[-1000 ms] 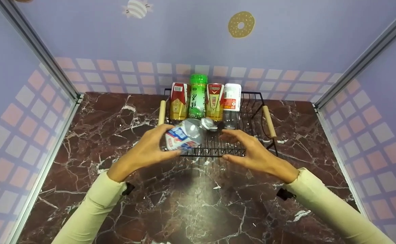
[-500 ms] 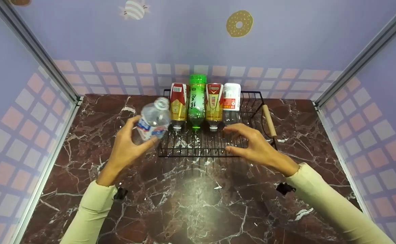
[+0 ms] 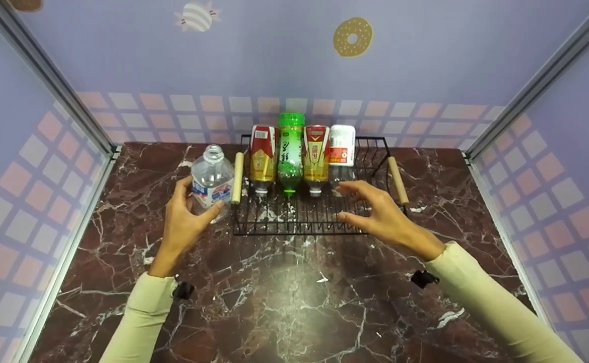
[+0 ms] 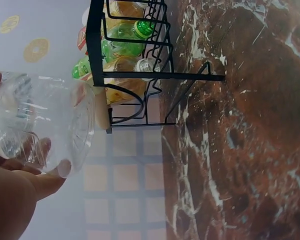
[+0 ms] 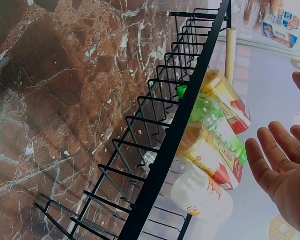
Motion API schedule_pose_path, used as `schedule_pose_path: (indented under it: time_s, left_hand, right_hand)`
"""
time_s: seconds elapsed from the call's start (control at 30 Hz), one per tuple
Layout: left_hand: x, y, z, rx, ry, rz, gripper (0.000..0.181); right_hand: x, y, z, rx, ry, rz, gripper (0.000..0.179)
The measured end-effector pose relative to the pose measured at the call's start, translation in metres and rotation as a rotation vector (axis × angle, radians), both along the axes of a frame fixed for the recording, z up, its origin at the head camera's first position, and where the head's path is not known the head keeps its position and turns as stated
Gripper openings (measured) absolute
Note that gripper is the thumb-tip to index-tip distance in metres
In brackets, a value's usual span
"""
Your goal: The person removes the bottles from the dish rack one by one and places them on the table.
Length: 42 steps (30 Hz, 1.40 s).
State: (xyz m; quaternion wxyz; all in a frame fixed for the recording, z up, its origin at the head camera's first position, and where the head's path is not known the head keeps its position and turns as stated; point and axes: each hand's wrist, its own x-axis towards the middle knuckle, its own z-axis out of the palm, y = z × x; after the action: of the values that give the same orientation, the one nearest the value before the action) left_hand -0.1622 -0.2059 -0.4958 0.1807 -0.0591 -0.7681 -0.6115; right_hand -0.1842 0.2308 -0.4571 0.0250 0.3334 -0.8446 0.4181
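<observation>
My left hand (image 3: 186,217) grips a large clear plastic bottle (image 3: 212,176) with a blue, white and red label. Its neck points up, just left of the wire basket. In the left wrist view, the transparent body of this bottle (image 4: 45,122) shows between thumb and fingers, above the table. My right hand (image 3: 375,209) hovers at the basket's front right part, fingers loosely bent and holding nothing. The black wire basket (image 3: 299,233) bears a row of bottles with their caps low: two red-and-yellow bottles (image 3: 316,154), a green bottle (image 3: 290,151) and a white-labelled clear bottle (image 3: 342,146).
Wooden handles (image 3: 237,179) stand up at both basket ends, the left one beside the held bottle. The dark marbled table (image 3: 294,302) extends in front. A purple patterned wall (image 3: 274,60) rises close behind the basket, with more panels at both sides.
My left hand has carried the clear bottle leftward from over the basket to beyond its left handle, and the bottle has turned more upright. My right hand has stayed almost in place.
</observation>
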Motion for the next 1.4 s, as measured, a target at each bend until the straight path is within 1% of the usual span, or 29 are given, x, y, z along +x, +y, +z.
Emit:
schedule_pose_path:
  time_s: [0.1,0.23,0.33,0.47,0.53,0.67,0.8,1.03,1.2,1.33,1.4]
  left_hand:
    - [-0.002,0.0,-0.006,0.042,-0.005,0.045,0.07]
    - [-0.007,0.0,-0.015,0.042,-0.005,0.132,0.07]
    - [-0.012,-0.001,-0.023,0.048,-0.026,0.19,0.072]
    - [-0.02,-0.002,-0.032,0.052,-0.071,0.232,0.073]
    - [-0.024,-0.004,-0.036,0.045,-0.084,0.241,0.073]
    - [-0.031,-0.004,-0.043,0.019,-0.096,0.256,0.072]
    - [-0.037,-0.003,-0.048,0.027,-0.104,0.259,0.073]
    - [-0.043,-0.003,-0.061,0.054,-0.138,0.292,0.074]
    - [-0.049,-0.004,-0.07,0.071,-0.145,0.287,0.074]
    - [-0.053,-0.003,-0.076,0.064,-0.157,0.289,0.072]
    - [-0.058,-0.002,-0.078,0.053,-0.164,0.288,0.071]
  right_hand:
    - [0.0,0.0,0.002,0.014,-0.002,-0.001,0.063]
    - [-0.003,0.002,0.001,0.019,0.033,-0.009,0.057]
    - [-0.005,0.004,-0.001,0.016,0.065,-0.008,0.052]
    - [-0.008,0.006,-0.003,0.005,0.084,-0.007,0.051]
    - [-0.01,0.006,-0.005,-0.004,0.073,-0.019,0.05]
    - [-0.014,0.007,-0.006,-0.034,0.008,-0.055,0.049]
    - [-0.018,0.009,-0.009,-0.048,-0.039,-0.091,0.049]
    - [-0.021,0.011,-0.016,-0.021,-0.055,-0.102,0.047]
    - [-0.022,0.011,-0.019,-0.008,-0.053,-0.117,0.047]
    - [-0.023,0.012,-0.021,-0.007,-0.038,-0.121,0.045]
    - [-0.023,0.013,-0.021,-0.007,-0.035,-0.128,0.045]
